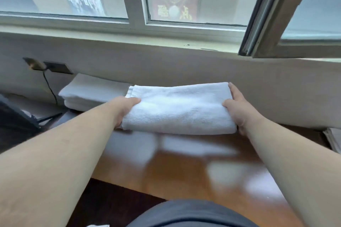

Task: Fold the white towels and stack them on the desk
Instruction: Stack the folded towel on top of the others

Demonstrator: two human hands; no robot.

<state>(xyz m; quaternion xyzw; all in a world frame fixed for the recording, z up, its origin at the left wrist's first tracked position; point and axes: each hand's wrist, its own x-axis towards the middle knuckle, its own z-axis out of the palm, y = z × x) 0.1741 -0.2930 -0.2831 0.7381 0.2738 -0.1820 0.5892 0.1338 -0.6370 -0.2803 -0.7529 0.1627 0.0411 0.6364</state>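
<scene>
Folded towel [178,108] mid-frame, held above desk [184,177]; left hand [127,108] & right hand [238,110] grip its ends. Soft, light, prob. sags; support both ends. Stack [92,92] sits center-left.

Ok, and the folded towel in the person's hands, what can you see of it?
The folded towel is white terry cloth, folded into a thick, long rectangle with its layered edges showing at the left end. It is held level above the wooden desk, the left hand gripping its left end and the right hand its right end. A stack of folded towels lies behind it to the left.
</scene>
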